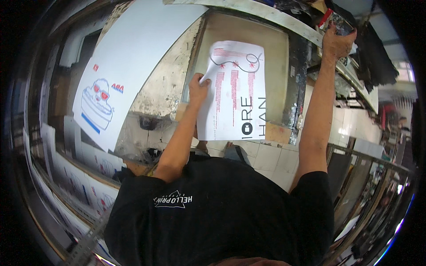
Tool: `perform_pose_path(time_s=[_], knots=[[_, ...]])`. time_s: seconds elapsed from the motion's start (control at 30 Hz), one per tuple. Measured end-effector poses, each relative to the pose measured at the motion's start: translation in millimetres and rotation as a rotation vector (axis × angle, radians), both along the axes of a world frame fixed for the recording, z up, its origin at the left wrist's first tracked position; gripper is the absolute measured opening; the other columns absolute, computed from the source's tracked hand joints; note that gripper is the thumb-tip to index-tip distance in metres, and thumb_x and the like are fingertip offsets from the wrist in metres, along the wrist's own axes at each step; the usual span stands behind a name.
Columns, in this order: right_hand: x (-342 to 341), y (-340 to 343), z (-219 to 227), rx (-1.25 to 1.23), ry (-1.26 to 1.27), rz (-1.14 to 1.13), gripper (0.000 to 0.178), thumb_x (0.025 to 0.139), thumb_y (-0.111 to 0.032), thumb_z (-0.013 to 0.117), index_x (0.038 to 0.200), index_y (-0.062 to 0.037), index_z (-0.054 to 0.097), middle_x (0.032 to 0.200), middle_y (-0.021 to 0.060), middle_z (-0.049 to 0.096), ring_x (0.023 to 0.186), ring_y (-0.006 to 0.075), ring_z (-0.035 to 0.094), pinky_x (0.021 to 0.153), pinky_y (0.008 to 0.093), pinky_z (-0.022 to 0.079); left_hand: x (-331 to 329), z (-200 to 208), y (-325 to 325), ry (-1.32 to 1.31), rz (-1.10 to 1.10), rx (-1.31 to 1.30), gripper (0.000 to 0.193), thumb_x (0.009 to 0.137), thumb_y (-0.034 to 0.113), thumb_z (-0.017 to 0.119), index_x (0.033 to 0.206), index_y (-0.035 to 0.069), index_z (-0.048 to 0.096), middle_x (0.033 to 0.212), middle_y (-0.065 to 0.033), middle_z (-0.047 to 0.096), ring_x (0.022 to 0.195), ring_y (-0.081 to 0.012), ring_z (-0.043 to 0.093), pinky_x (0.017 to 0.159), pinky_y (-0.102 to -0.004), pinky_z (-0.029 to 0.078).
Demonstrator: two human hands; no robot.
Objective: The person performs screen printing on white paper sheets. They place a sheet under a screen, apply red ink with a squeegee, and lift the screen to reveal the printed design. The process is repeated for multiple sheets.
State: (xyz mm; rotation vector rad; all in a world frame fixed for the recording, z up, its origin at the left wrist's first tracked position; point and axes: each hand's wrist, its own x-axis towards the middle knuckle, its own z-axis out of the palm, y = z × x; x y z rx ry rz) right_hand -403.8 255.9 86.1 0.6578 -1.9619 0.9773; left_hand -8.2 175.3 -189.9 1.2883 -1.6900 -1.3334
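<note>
My left hand (pixel 199 91) grips the left edge of a white printed sheet (pixel 228 99), with the thumb on top. Red text blocks, red star shapes, a looping dark line and large black letters show on it. The sheet lies or hovers over a framed screen (pixel 277 53) with a yellowish mesh; I cannot tell if they touch. My right hand (pixel 339 43) reaches far to the upper right, closed around a small red-edged, dark box-like thing (pixel 339 24). Its exact kind is not clear.
A long white board (pixel 142 40) with a blue and red drawing lies at the left. Further printed boards (pixel 82 181) sit in a rack at lower left. A pale bar (pixel 257 15) crosses beyond the screen. Dark cloth (pixel 377 57) hangs at right, above a tiled floor (pixel 270 157).
</note>
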Motion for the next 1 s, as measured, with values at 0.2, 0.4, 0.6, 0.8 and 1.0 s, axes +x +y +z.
perform_pose_path(time_s=[0.2, 0.4, 0.6, 0.8, 1.0], knots=[[-1.7, -8.3, 3.0, 0.01, -0.078, 0.119, 0.08, 0.074, -0.034, 0.075, 0.134, 0.0072, 0.042, 0.125, 0.0265, 0.056, 0.117, 0.0428, 0.054, 0.098, 0.0514, 0.041, 130.6, 17.8, 52.6, 0.337, 0.33, 0.266, 0.049, 0.082, -0.002, 0.064, 0.128, -0.006, 0.046, 0.113, -0.0146, 0.062, 0.098, -0.0236, 0.061, 0.088, -0.0329, 0.049], [2.5, -14.8, 8.8, 0.053, -0.123, 0.186, 0.078, 0.071, -0.04, 0.076, 0.125, 0.0096, 0.048, 0.121, 0.03, 0.057, 0.113, 0.0435, 0.056, 0.096, 0.0518, 0.043, 290.0, -35.7, 186.5, 0.48, 0.807, 0.375, 0.048, 0.084, -0.008, 0.056, 0.131, -0.002, 0.046, 0.12, -0.0144, 0.06, 0.104, -0.0267, 0.061, 0.089, -0.0387, 0.051], [-4.3, -20.2, 8.0, 0.086, -0.138, 0.118, 0.082, 0.069, -0.049, 0.075, 0.12, 0.0099, 0.05, 0.115, 0.0271, 0.06, 0.11, 0.0413, 0.059, 0.094, 0.0499, 0.045, 360.9, -91.9, 335.7, 0.452, 1.202, 0.461, 0.05, 0.086, -0.009, 0.052, 0.133, 0.005, 0.047, 0.122, -0.0136, 0.059, 0.108, -0.0285, 0.06, 0.094, -0.0458, 0.051], [-25.3, -31.6, 1.5, 0.189, -0.096, -0.028, 0.082, 0.067, -0.051, 0.076, 0.117, 0.0089, 0.051, 0.112, 0.0272, 0.062, 0.103, 0.0406, 0.063, 0.09, 0.0488, 0.048, 334.0, -138.7, 359.3, 0.433, 1.1, 0.47, 0.046, 0.089, -0.007, 0.051, 0.132, 0.006, 0.048, 0.12, -0.0137, 0.06, 0.104, -0.0317, 0.061, 0.091, -0.0502, 0.053], [-3.8, -25.9, 16.6, 0.13, -0.207, 0.036, 0.079, 0.069, -0.043, 0.079, 0.124, 0.0045, 0.05, 0.121, 0.0221, 0.06, 0.113, 0.0392, 0.058, 0.097, 0.0485, 0.044, 283.7, -178.1, 279.6, 0.741, 1.17, 0.664, 0.036, 0.091, 0.0, 0.056, 0.127, 0.003, 0.051, 0.114, -0.0138, 0.062, 0.097, -0.0327, 0.064, 0.086, -0.049, 0.055]])
